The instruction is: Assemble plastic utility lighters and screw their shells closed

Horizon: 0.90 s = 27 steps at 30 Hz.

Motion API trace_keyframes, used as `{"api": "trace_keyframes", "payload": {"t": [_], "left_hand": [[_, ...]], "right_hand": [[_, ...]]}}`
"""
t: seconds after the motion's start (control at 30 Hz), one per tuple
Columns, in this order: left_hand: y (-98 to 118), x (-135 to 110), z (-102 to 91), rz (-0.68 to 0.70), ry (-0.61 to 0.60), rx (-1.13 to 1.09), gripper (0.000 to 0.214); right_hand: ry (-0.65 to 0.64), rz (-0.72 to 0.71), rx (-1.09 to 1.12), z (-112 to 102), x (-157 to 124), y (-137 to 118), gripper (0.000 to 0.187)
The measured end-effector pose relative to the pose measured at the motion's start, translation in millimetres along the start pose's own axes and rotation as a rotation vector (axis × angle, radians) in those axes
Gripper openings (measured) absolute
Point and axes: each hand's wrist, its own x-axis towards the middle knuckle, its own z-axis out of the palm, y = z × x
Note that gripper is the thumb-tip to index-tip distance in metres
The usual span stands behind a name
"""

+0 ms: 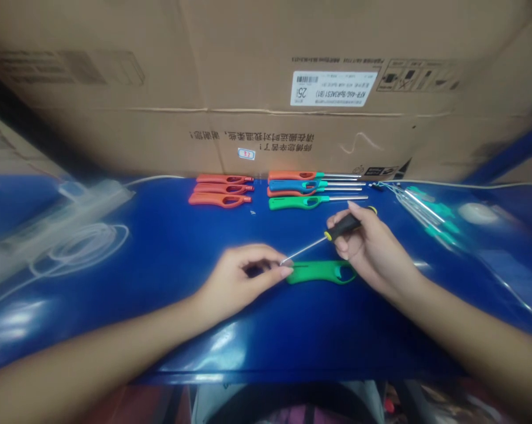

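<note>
A green lighter handle (316, 272) lies crosswise on the blue table, its trigger loop toward the right. At its left end, my left hand (243, 274) pinches the tip between thumb and fingers, hiding part of that end. My right hand (363, 244) is closed around the black and yellow grip of a screwdriver (308, 247). The screwdriver slants down to the left, and its tip meets the handle's left end beside my left fingertips. Whether the tip is seated in anything is too small to tell. The loop end of the handle lies close to my right hand.
Behind stand three orange lighter handles (222, 200) and several lighters with metal rods (301, 202). Teal parts with rods (429, 215) lie at right near a white round object (478, 213). A coiled white cable (85, 244) is at left. A cardboard box (248, 88) walls the back.
</note>
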Motion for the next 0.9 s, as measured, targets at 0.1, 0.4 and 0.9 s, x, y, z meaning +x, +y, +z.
{"api": "trace_keyframes", "payload": {"t": [0.1,0.4,0.9], "left_hand": [[1.7,-0.2,-1.4,0.066,0.008,0.054,0.010],[4.4,1.1,-2.7,0.217,-0.005,0.152,0.007],[-0.4,-2.9,-1.5,0.238,-0.083,0.272,0.011]], "right_hand": [[-0.003,0.018,0.008,-0.7,-0.1,0.3,0.033],[-0.016,0.042,0.005,-1.5,-0.3,0.3,0.031],[-0.072,-0.131,-0.246,-0.7,-7.6,-3.3,0.031]]}}
